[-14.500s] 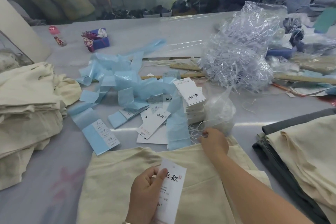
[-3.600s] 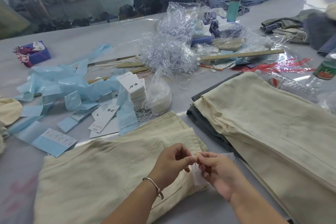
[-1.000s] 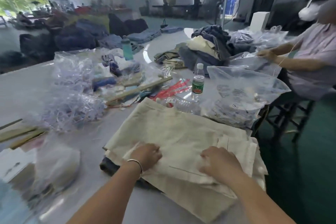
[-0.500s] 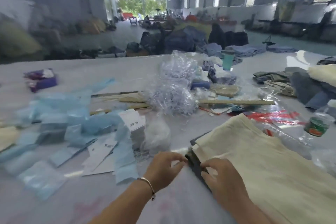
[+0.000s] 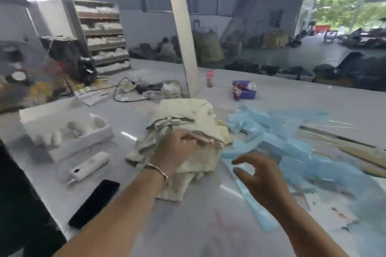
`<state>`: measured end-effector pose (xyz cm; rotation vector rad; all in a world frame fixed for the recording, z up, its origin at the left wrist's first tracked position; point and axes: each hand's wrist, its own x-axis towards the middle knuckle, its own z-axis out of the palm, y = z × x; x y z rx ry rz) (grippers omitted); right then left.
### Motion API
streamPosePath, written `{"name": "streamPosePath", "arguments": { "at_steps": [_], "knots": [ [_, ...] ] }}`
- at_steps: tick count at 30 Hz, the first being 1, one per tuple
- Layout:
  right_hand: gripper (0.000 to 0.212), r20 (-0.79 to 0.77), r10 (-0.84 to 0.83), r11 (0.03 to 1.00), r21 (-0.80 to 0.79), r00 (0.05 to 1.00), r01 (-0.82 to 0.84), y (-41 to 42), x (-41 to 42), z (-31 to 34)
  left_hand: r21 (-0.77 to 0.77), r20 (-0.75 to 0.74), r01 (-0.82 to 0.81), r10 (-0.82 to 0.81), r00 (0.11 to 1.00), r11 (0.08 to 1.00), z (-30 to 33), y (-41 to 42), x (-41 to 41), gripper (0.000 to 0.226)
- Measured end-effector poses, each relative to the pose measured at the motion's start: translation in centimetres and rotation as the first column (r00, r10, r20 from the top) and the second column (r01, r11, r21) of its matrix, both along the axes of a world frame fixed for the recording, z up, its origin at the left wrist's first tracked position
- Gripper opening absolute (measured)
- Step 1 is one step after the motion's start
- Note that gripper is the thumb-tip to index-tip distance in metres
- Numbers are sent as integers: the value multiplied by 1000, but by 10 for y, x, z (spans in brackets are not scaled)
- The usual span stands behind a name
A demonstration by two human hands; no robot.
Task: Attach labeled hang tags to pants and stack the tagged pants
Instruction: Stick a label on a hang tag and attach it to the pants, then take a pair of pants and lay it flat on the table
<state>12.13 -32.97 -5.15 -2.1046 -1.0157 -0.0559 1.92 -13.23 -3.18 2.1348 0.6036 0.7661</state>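
A pile of folded cream pants (image 5: 188,115) lies on the grey table (image 5: 188,215) in front of me. My left hand (image 5: 177,150), with a metal bangle on the wrist, lies on the near part of the pile, its fingers curled round the edge of the top pair. My right hand (image 5: 259,175) hovers just right of the pile with fingers spread and slightly bent, holding nothing. No hang tags show in this view.
Crumpled light blue paper strips (image 5: 282,142) spread right of the pile. A black phone (image 5: 95,202) and a white handheld device (image 5: 87,167) lie at the left. A white box (image 5: 66,133) stands behind them. A purple box (image 5: 244,92) and small bottle (image 5: 209,76) stand farther back.
My view swung left from the stack of tagged pants to the pile of cream pants. Both hands left the stack; the left hand now grips the top pair of the pile.
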Motion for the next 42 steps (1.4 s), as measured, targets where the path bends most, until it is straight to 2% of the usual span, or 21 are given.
{"name": "streamPosePath", "arguments": {
  "at_steps": [3,6,10,14,19,22,24,25,26,27,28,30,31,32,33,34,35,37,39,40,42],
  "knots": [
    [15,-53,52,998,-21,997,-53,101,-4,6,86,-99,-153,161,982,984,-3,96,-13,7],
    [20,-85,38,997,-63,996,-43,171,0,8,159,-208,-144,176,962,977,-11,170,-5,31],
    [22,-117,-20,992,-128,993,5,213,4,1,223,-358,94,-8,934,970,-19,226,38,72],
    [17,-90,-80,982,-179,993,63,220,14,-5,118,-547,335,-220,807,935,-34,251,85,91],
    [16,-89,-195,951,-263,977,165,217,32,-11,249,-464,306,-164,871,919,-31,278,116,24],
    [18,-185,-269,956,-172,945,239,222,41,-10,307,-347,224,-111,931,925,-7,274,107,15],
    [30,-480,-247,956,19,842,292,227,48,-2,454,-176,211,-145,974,866,16,258,84,14],
    [40,-700,-126,955,108,703,278,231,53,6,531,-46,219,-230,972,819,26,247,66,12],
    [51,-870,55,943,207,489,262,234,58,14,587,59,251,-350,935,770,34,234,44,10],
    [60,-930,185,914,282,319,291,239,63,21,618,70,351,-494,867,703,38,223,21,7],
    [64,-934,256,884,331,250,331,246,69,24,593,-3,508,-630,777,624,37,213,-1,7],
    [49,-934,178,877,293,311,380,266,66,24,254,-263,833,-793,549,492,22,208,-34,29],
    [35,-942,145,887,260,304,382,274,60,18,13,-344,882,-826,446,471,12,213,-45,41],
    [25,-950,146,906,240,276,348,279,51,10,-163,-345,846,-832,434,508,4,220,-50,46],
    [21,-956,126,918,213,264,333,284,42,5,-247,-285,758,-793,538,604,-8,231,-51,44],
    [22,-956,112,916,205,272,344,285,39,2,-279,-221,601,-659,719,749,-20,244,-48,35],
    [24,-947,133,900,240,293,364,283,35,2,-275,-183,372,-428,885,887,-32,259,-45,27],
    [26,-881,256,879,384,398,283,262,26,-3,-336,-187,-14,-53,981,942,-51,280,-39,32],
    [30,-789,462,829,546,404,120,230,14,-14,-644,-120,-4,-96,988,765,-70,290,-32,48],
    [37,-730,598,763,645,330,44,214,4,-22,-779,-46,63,-158,986,624,-75,289,-30,52],
    [63,-637,735,630,768,232,113,190,-13,-42,-892,146,190,-136,980,410,-77,280,-30,60]
  ]
}}
